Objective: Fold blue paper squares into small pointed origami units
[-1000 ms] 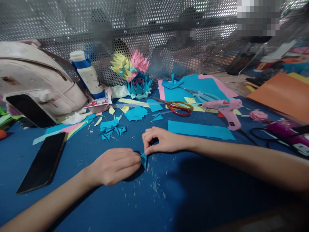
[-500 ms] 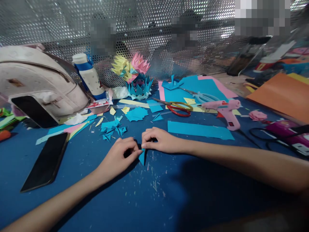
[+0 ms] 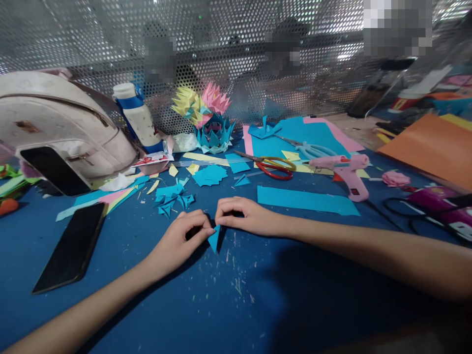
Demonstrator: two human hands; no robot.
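A small folded piece of blue paper (image 3: pixel 214 240), with a pointed end toward me, is between my two hands just above the blue table (image 3: pixel 165 305). My left hand (image 3: pixel 186 236) pinches it from the left between thumb and fingers. My right hand (image 3: pixel 238 214) closes its fingertips on the paper's upper corner; part of the paper is hidden there. Behind my hands lie several folded blue paper pieces (image 3: pixel 171 196), a stack of cut blue paper (image 3: pixel 210 175) and one blue triangle (image 3: pixel 242 180). A blue paper strip (image 3: pixel 308 200) lies beyond my right forearm.
Red-and-yellow-handled scissors (image 3: pixel 275 167), light blue scissors (image 3: pixel 311 150) and a corded pink glue gun (image 3: pixel 350 174) lie behind the strip. Two phones, one flat (image 3: pixel 72 248), one leaning on a backpack (image 3: pixel 47 113), are left. Folded-paper flowers (image 3: pixel 214 132) and a bottle (image 3: pixel 138 118) stand behind.
The folded blue paper has turned slightly between my fingertips, and more of its face shows. My hands have barely shifted.
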